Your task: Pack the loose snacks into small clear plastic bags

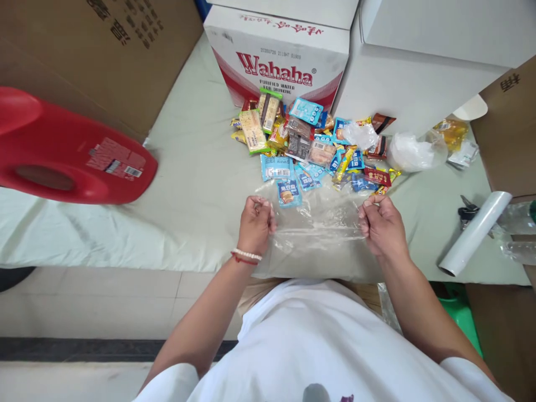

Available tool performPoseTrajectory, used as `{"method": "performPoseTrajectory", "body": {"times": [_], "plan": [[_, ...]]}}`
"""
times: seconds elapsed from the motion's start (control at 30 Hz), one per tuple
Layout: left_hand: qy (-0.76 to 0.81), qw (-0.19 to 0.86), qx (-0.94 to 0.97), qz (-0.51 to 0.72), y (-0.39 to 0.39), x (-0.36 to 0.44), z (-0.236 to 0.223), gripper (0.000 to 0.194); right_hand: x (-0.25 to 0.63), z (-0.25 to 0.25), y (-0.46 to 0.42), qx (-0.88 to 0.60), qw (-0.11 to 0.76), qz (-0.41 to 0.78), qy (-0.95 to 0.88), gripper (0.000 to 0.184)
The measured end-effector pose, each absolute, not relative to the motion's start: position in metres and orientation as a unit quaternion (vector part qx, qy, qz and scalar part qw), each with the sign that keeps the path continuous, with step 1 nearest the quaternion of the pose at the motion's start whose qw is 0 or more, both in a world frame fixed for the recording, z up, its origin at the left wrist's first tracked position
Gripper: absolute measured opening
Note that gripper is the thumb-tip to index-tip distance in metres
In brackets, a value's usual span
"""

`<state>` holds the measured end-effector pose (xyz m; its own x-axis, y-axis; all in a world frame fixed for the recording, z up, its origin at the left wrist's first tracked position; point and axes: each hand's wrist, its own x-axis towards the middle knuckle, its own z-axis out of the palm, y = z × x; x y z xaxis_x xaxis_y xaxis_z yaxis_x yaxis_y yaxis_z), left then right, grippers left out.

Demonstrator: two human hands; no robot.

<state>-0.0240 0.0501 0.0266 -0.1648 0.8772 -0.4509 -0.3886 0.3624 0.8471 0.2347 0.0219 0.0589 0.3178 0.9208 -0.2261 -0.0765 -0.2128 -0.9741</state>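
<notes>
A pale green cloth (pixel 196 167) covers the tabletop, its front edge hanging over a light tiled floor (pixel 104 301). At the far left a red plastic jug (pixel 90 148) with a moulded handle lies with its label facing up, near a large brown cardboard box (pixel 87 72). In the middle, at the back, stands a Wahaha purified water carton (pixel 280 67), and against its foot spreads a heap of small wrapped snacks (pixel 310 145) — blue, yellow, red and clear packets. A white box (pixel 402 84) stands to the right of the carton, with a wad of whitish plastic (pixel 412 152) in front of it. Farther right lie a roll of pale film (pixel 475 234), dark-handled scissors (pixel 469 209) partly behind it, and clear plastic bottles (pixel 519 218); a green stool (pixel 460 318) shows below the table edge.

The left hand (pixel 256 223), with a white bead bracelet (pixel 247 254) and a red cord at the wrist, pinches the left side of a clear plastic bag (pixel 318 223) between thumb and fingers. The right hand (pixel 384 223) pinches the other side, so the bag stretches flat between them — just in front of the snacks, both forearms angled inward from the body.
</notes>
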Motion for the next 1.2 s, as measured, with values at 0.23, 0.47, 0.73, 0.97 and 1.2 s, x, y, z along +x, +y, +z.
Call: {"method": "performPoseTrajectory", "body": {"times": [0.23,0.47,0.73,0.97,1.2], "plan": [[0.627,0.604,0.209,0.445,0.040,-0.007,0.022,0.060,0.231,0.012,0.045,-0.684,0.531,0.433,-0.249,0.024],[0.619,0.600,0.356,0.361,0.025,-0.020,0.004,0.042,0.253,-0.003,0.043,-0.717,0.484,0.361,-0.349,0.021],[0.710,0.190,0.596,0.323,0.043,-0.063,0.021,0.065,0.285,0.010,0.050,-0.734,0.306,0.216,-0.567,0.019],[0.497,0.052,0.836,0.225,-0.008,-0.011,0.011,0.032,0.224,0.032,-0.019,-0.601,0.277,0.024,-0.749,0.051],[0.506,0.095,0.856,0.054,-0.006,-0.036,-0.020,0.077,0.274,-0.006,-0.079,-0.563,0.081,0.140,-0.810,0.072]]}}
